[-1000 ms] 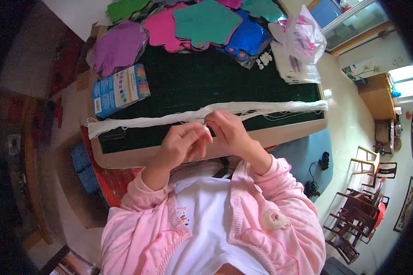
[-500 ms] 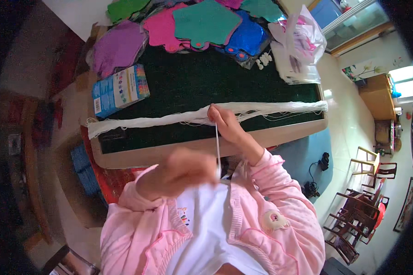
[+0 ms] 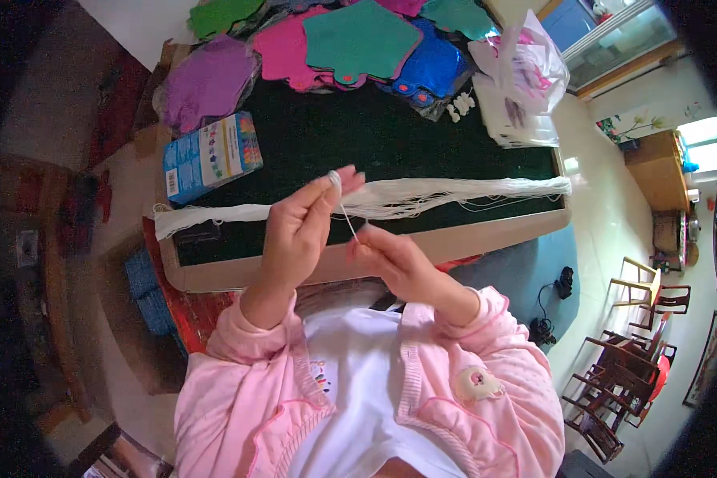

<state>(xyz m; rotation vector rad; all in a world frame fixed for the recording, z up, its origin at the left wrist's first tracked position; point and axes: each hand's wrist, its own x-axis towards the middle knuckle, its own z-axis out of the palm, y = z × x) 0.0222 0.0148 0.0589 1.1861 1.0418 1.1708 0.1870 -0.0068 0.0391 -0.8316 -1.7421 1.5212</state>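
A long hank of white string (image 3: 454, 191) lies across the dark green tabletop (image 3: 319, 135), spanning it from left to right. Over the middle of the hank, my left hand (image 3: 295, 231) is closed on a white string looped round its fingers. From there a short length of string (image 3: 348, 221) slants down to my right hand (image 3: 394, 261), which pinches it nearer to me. The right fingertips are slightly blurred. My left hand hides part of the hank behind it.
Green, pink, purple and blue felt-like shapes (image 3: 362, 40) lie along the far edge. A blue box (image 3: 211, 159) stands at the left, a white plastic bag (image 3: 526, 80) at the far right. Small white knotted string bundles (image 3: 460, 106) are beside the bag. Light edging (image 3: 454, 235) borders the table.
My left hand has moved up and away from my chest to over the hank, with string round its fingers. My right hand has come down off the hank toward me.
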